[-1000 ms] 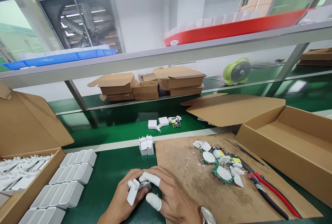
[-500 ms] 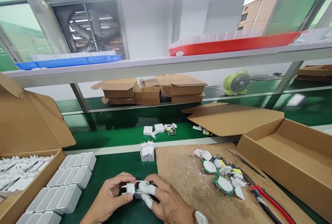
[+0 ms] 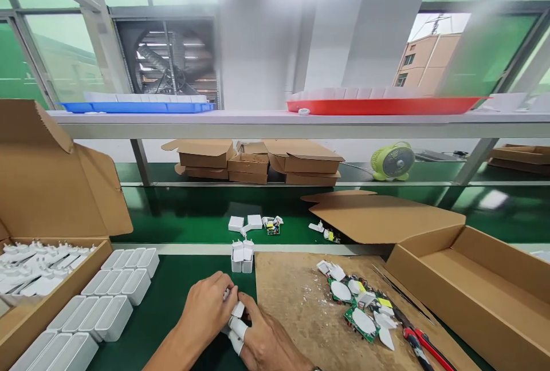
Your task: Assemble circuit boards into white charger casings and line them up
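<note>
Close together at the front of the green work surface, my hands are closed around a white plug-type charger (image 3: 238, 308). My left hand (image 3: 208, 305) pinches it from above, its fingers covering the pin end. My right hand (image 3: 268, 336) grips it from the right, with white covers on two fingers. Most of the charger is hidden, so how its parts sit cannot be made out. Just beyond stand several white chargers (image 3: 242, 256) with pins upward. Farther back lie loose white housings (image 3: 254, 221) and a small circuit board (image 3: 272, 227).
At left, rows of white open cases (image 3: 109, 316) stand beside a carton (image 3: 92, 256) of white plug parts. On the brown board (image 3: 292, 314) lie circuit boards (image 3: 362, 323), tweezers (image 3: 404, 293) and red-black pliers (image 3: 429, 348). An open carton (image 3: 472, 296) is at right; a shelf (image 3: 258, 127) crosses above.
My view has tilted up and levelled. My left hand has turned over the charger, hiding the pins that showed before. My right hand keeps its grip.
</note>
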### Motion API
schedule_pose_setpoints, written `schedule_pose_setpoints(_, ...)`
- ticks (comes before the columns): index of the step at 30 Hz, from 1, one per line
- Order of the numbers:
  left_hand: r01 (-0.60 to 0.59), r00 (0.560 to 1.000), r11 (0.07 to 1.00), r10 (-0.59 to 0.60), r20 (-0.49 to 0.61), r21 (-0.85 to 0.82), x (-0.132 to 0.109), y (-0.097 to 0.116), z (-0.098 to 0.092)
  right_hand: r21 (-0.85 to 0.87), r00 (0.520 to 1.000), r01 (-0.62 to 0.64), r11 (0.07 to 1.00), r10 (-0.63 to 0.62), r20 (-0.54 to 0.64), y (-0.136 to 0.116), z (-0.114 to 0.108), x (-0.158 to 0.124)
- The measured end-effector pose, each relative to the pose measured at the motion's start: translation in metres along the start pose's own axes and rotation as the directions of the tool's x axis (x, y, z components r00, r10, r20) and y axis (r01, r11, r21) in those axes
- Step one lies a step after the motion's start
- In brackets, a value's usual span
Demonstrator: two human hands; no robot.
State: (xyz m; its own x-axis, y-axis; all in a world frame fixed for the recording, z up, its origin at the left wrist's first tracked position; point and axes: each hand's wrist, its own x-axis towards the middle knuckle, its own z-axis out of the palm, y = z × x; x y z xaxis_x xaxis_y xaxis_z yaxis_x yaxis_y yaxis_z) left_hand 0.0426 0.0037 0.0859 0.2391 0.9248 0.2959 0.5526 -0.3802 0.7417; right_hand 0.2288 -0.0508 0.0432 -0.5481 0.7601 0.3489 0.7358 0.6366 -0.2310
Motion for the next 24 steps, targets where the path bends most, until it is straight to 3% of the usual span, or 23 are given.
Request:
schedule_pose_setpoints(4,0.021,0.999,1.000,-0.021,0.042,-0.009,0.006,0.009,-0.001,-0.027,0.998,-0.014,1.000,0.016,0.066,0.000,-0.001,0.001)
schedule_pose_setpoints(8,0.061,0.996,0.985,-0.050,0.067,-0.160,0.004,0.003,-0.009,0.086,1.000,0.022,0.996,-0.021,-0.021,0.004,0.002,0.001)
schedule_pose_setpoints(13,0.213,0.960,0.922,-0.260,-0.108,-0.324,-0.011,-0.033,-0.019,0.219,0.966,0.093,0.971,-0.035,-0.255,0.004,-0.015,0.007)
schedule_pose_setpoints(15,0.226,0.931,0.900,-0.312,-0.188,-0.373,-0.017,-0.044,-0.022,0.248,0.961,0.079,0.966,-0.008,-0.275,0.002,-0.022,0.011)
schedule_pose_setpoints(17,0.187,0.915,0.893,-0.310,-0.258,-0.410,-0.020,-0.048,-0.022,0.253,0.976,0.065,0.965,-0.008,-0.218,0.002,-0.023,0.014)
schedule_pose_setpoints(19,0.085,0.930,0.910,-0.218,-0.295,-0.405,-0.021,-0.046,-0.020,0.236,0.990,0.056,0.970,-0.024,-0.136,0.003,-0.018,0.015)
schedule_pose_setpoints(21,-0.087,0.959,0.936,-0.015,-0.285,-0.341,-0.023,-0.042,-0.015,0.217,0.997,0.039,0.975,-0.022,-0.081,0.005,-0.012,0.013)
schedule_pose_setpoints(24,-0.365,0.922,0.904,0.319,-0.218,-0.222,-0.027,-0.038,-0.007,0.182,0.996,0.036,0.983,-0.020,-0.086,0.008,-0.006,0.010)
